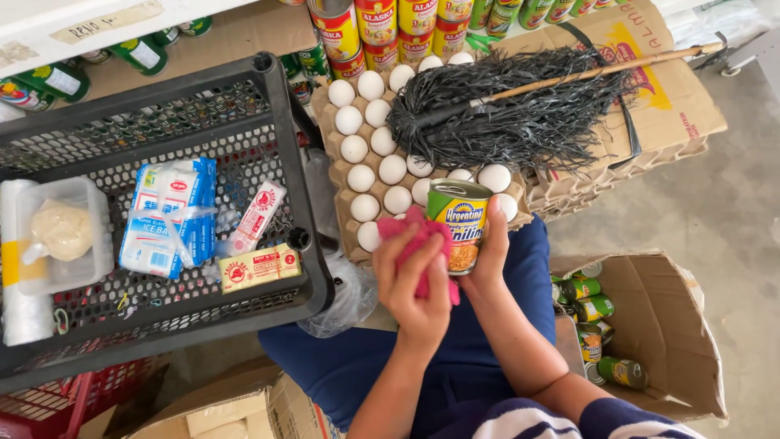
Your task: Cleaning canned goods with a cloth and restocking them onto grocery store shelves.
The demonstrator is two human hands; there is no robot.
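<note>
Two hands: both meet over the person's lap, in front of a tray of eggs.
Right hand point(486, 248): wrapped around a green and yellow tin can point(458, 224), fingers closed on its side, holding it upright.
Left hand point(414, 280): closed on a pink cloth point(416, 236), pressing it against the left side of the can.
Can's place: held in the air above the lap, just in front of the near edge of the egg tray point(341, 175).
Eggs point(361, 177): white, in rows on the grey pulp tray; a few cups at the near edge are hidden behind the can and cloth.
Duster point(504, 114): dark stringy head with a wooden stick, lying across the far right of the egg tray and onto a flattened cardboard box.
Black crate point(268, 122): to the left, holding a blue and white packet, two small wrapped bars and a clear plastic tub.
Open carton point(674, 325): on the floor at right, with more green cans lying inside.
Far cans point(378, 24): red and yellow, stacked behind the eggs.
</note>
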